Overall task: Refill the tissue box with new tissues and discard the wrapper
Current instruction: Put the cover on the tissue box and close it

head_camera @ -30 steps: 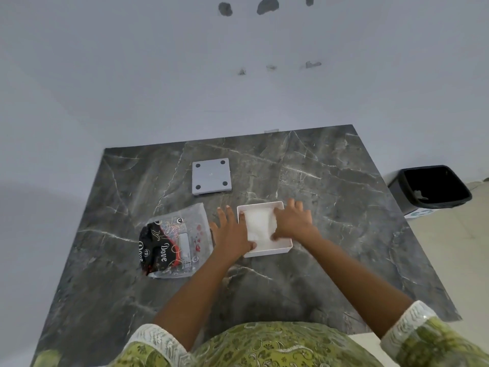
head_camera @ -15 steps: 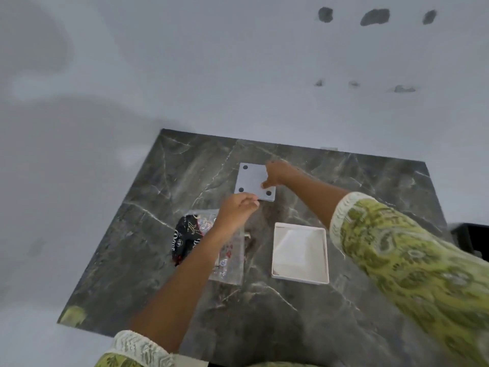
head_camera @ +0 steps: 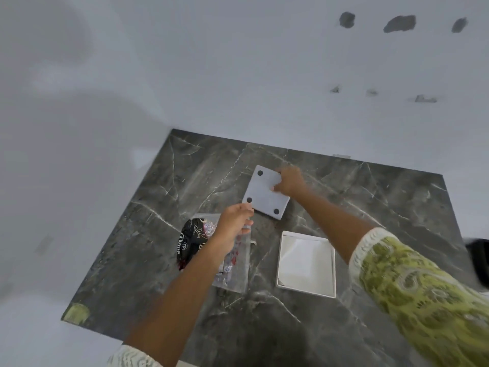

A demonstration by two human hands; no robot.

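right hand (head_camera: 289, 181): grip pinching far-right edge of flat grey square lid with black dots (head_camera: 266, 194) | left hand (head_camera: 234, 223): fingers curled at lid's near corner, grasp unclear | open white tissue box (head_camera: 307, 263): on dark marble desk (head_camera: 383, 207) | clear printed plastic wrapper (head_camera: 209, 247): just left of box

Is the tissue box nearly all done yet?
Partly. New tissues already sit in the open white tray. The right hand is gripping the grey cover, with the left hand at its corner. Closing the box and binning the wrapper remain.
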